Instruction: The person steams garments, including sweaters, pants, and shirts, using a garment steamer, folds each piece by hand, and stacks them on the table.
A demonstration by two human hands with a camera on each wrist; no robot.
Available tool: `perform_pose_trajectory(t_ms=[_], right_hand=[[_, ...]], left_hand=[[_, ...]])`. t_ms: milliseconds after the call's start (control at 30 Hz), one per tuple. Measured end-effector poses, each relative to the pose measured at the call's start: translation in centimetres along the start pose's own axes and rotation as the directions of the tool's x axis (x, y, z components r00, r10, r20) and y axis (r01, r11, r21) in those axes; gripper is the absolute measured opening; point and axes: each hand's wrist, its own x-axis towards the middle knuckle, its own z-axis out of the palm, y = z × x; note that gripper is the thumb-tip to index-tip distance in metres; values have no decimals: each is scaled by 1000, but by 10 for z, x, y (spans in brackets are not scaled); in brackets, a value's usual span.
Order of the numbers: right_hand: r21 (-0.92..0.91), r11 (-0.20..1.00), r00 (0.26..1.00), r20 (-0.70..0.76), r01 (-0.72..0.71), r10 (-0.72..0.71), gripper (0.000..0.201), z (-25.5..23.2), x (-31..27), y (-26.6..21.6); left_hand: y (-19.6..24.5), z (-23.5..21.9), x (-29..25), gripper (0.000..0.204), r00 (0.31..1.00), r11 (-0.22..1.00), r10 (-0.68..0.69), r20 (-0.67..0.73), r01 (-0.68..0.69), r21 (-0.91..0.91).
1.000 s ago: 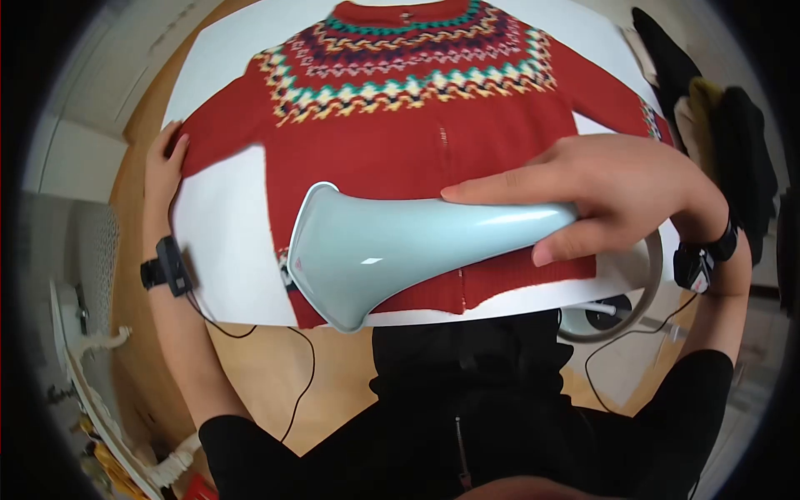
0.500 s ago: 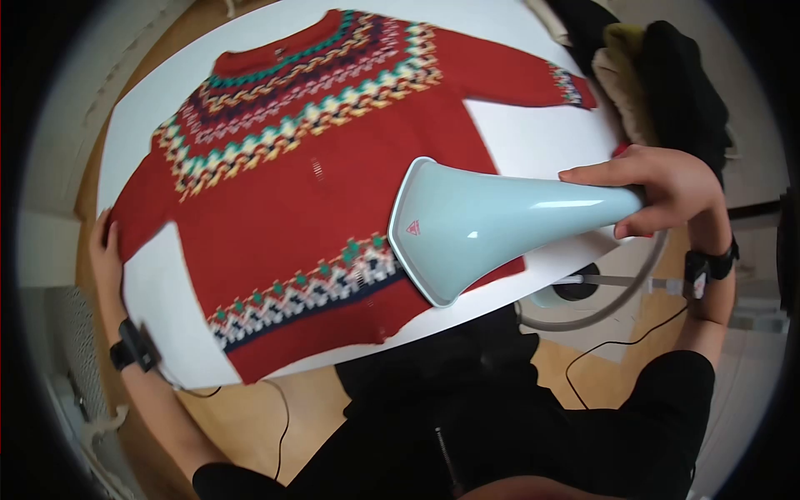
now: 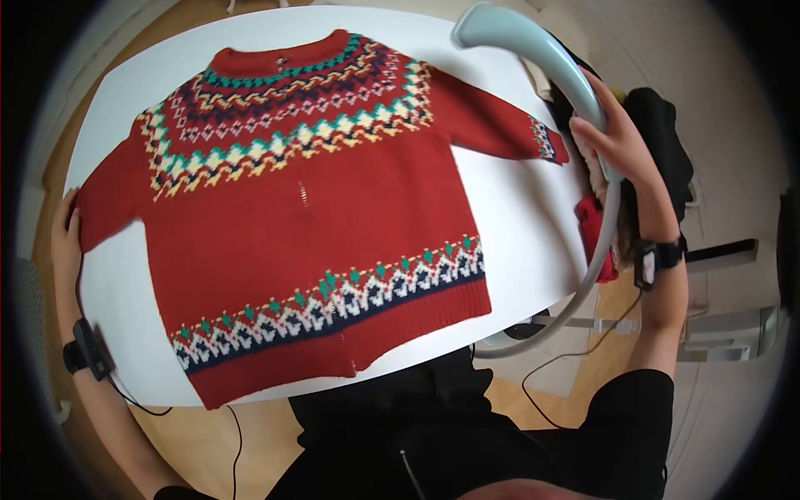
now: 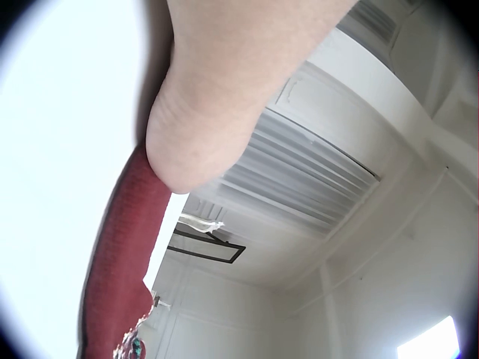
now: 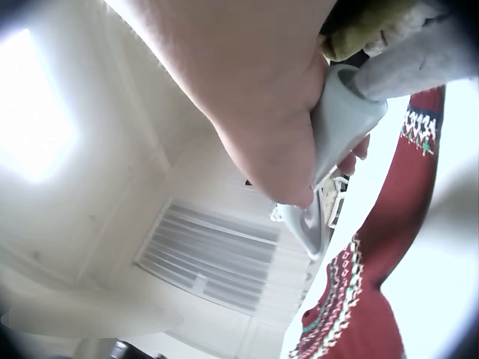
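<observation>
A red knit sweater (image 3: 250,242) with patterned yoke and hem lies spread on a white board (image 3: 525,217). My right hand (image 3: 621,137) grips the handle of a pale blue garment steamer (image 3: 533,42), raised at the board's far right, above the right sleeve. The right wrist view shows its handle (image 5: 344,112) in my palm, with the grey hose coming out of the end. At the left edge, my left hand (image 3: 67,229) rests on the end of the left sleeve (image 3: 112,196). In the left wrist view the heel of this hand (image 4: 198,142) lies against the red sleeve (image 4: 131,239); its fingers are hidden there.
The steamer's hose (image 3: 596,275) curves down past the right edge to a base under the board. Dark clothes (image 3: 662,142) and a red cloth (image 3: 593,237) hang at the right. Thin camera cables (image 3: 537,400) trail from both wrists.
The steamer has moved from above the sweater's lower front to the right, then up to the far right, uncovering the hem pattern. The head view has shifted; the left hand stays at the sleeve end.
</observation>
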Motion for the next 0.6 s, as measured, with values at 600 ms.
perform_pose_trajectory(t_ms=[600], right_hand=[[-390,879,905,-413,-276,101,45,74,185,104]], left_hand=[[44,-4,-5,34,997,999,-34,-65,32,-28]])
